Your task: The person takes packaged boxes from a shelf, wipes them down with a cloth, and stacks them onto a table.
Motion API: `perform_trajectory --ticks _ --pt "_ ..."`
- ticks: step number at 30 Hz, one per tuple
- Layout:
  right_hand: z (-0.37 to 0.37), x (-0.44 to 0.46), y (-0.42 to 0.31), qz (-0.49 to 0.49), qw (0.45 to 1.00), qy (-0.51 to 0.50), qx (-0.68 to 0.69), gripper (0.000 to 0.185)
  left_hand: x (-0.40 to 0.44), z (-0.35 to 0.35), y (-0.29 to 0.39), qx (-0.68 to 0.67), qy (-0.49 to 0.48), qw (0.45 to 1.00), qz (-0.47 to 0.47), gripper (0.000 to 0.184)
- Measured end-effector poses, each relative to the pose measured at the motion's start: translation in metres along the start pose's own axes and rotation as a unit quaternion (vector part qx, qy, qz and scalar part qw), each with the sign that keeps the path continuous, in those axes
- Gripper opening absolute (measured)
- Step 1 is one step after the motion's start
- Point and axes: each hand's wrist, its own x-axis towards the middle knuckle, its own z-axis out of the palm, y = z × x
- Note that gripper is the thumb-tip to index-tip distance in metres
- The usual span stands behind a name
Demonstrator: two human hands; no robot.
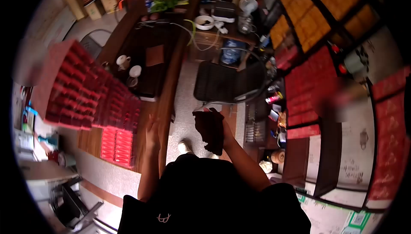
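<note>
In my right hand [227, 131] hangs a dark brown cloth [209, 130], bunched and folded, with ragged-looking edges. The fingers are wrapped round its far side and partly hidden by it. My left hand [152, 132] is beside the near edge of the wooden table [169, 93], its fingers stretched out and nothing in it. Just left of that hand, small red packs [116, 146] lie in rows on the table. Behind them rises a tall stack of red packs [77, 90].
A black chair [229, 80] stands ahead. On the table are a dark tea tray [150, 73], a lidded cup [123, 61] and a green plant [166, 3]. Shelves of red packs [308, 88] and orange packs [308, 24] line the right. A white bowl [204, 22] sits on the far cabinet.
</note>
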Motion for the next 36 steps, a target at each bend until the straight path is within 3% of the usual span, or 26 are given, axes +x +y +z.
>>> perform_trajectory --ticks 3,4,5,6,11,12,13,14,15,16,18,19,20,21,23,25,26,28,29,31,34,36 --pt "-0.022 -0.068 -0.036 -0.103 0.992 0.022 0.067 0.059 -0.011 0.104 0.000 0.035 -0.118 0.989 -0.082 0.055" --pt "-0.034 -0.096 -0.047 -0.140 0.988 0.017 0.066 0.058 -0.012 0.126 -0.025 0.069 -0.175 0.982 -0.015 0.054" --pt "-0.021 -0.117 -0.053 -0.185 0.976 0.097 0.066 0.051 -0.020 0.156 -0.027 0.083 -0.211 0.972 -0.054 0.054" --pt "-0.026 -0.139 -0.061 -0.216 0.968 0.103 0.069 0.051 -0.037 0.192 -0.024 0.101 -0.244 0.960 -0.092 0.054" --pt "-0.031 -0.221 -0.074 -0.295 0.949 -0.067 0.085 0.034 -0.102 0.318 -0.059 0.153 -0.475 0.850 -0.165 0.050" --pt "-0.030 -0.230 -0.070 -0.373 0.922 0.075 -0.065 0.031 -0.112 0.337 -0.071 0.155 -0.525 0.818 -0.175 0.048" --pt "-0.029 -0.240 -0.066 -0.382 0.840 0.276 -0.268 0.028 -0.124 0.356 -0.076 0.165 -0.579 0.783 -0.157 0.046" --pt "-0.028 -0.249 -0.063 -0.332 0.737 0.448 -0.383 0.025 -0.136 0.375 -0.081 0.173 -0.609 0.757 -0.162 0.046" --pt "-0.021 -0.257 -0.065 -0.399 0.518 0.505 -0.563 0.025 -0.145 0.395 -0.088 0.181 -0.639 0.729 -0.167 0.046" --pt "-0.006 -0.265 -0.073 -0.375 0.387 0.492 -0.684 0.028 -0.153 0.414 -0.095 0.191 -0.668 0.699 -0.170 0.046" --pt "0.025 -0.282 -0.090 -0.328 0.010 0.479 -0.814 0.037 -0.167 0.454 -0.108 0.192 -0.690 0.675 -0.177 0.046" --pt "0.006 -0.284 -0.087 -0.337 0.081 0.513 -0.785 0.038 -0.174 0.474 -0.116 0.188 -0.704 0.661 -0.182 0.046" --pt "-0.012 -0.287 -0.087 -0.332 0.088 0.540 -0.769 0.038 -0.179 0.494 -0.133 0.193 -0.712 0.648 -0.188 0.046" --pt "-0.015 -0.287 -0.094 -0.302 0.090 0.602 -0.733 0.038 -0.183 0.512 -0.156 0.177 -0.689 0.698 -0.082 0.049" --pt "-0.015 -0.287 -0.109 -0.208 0.043 0.672 -0.709 0.038 -0.196 0.550 -0.167 0.178 -0.629 0.751 0.093 0.056" --pt "-0.001 -0.291 -0.129 -0.103 -0.051 0.641 -0.759 0.041 -0.207 0.579 -0.177 0.185 -0.577 0.766 0.214 0.066" --pt "-0.026 -0.293 -0.133 -0.238 0.010 0.723 -0.649 0.037 -0.213 0.586 -0.187 0.190 -0.561 0.772 0.230 0.071" --pt "-0.036 -0.294 -0.144 -0.368 0.058 0.779 -0.505 0.034 -0.218 0.598 -0.208 0.167 -0.522 0.777 0.308 0.079" --pt "-0.036 -0.295 -0.141 -0.324 -0.031 0.779 -0.535 0.027 -0.221 0.599 -0.216 0.188 -0.505 0.774 0.333 0.085" --pt "-0.029 -0.299 -0.139 -0.272 -0.125 0.778 -0.552 0.021 -0.231 0.599 -0.210 0.195 -0.488 0.775 0.350 0.087" --pt "-0.027 -0.307 -0.134 -0.192 -0.105 0.730 -0.647 0.049 -0.242 0.610 -0.207 0.191 -0.440 0.810 0.339 0.084" --pt "-0.037 -0.307 -0.127 -0.256 -0.050 0.766 -0.588 0.048 -0.245 0.616 -0.213 0.195 -0.441 0.814 0.325 0.079"
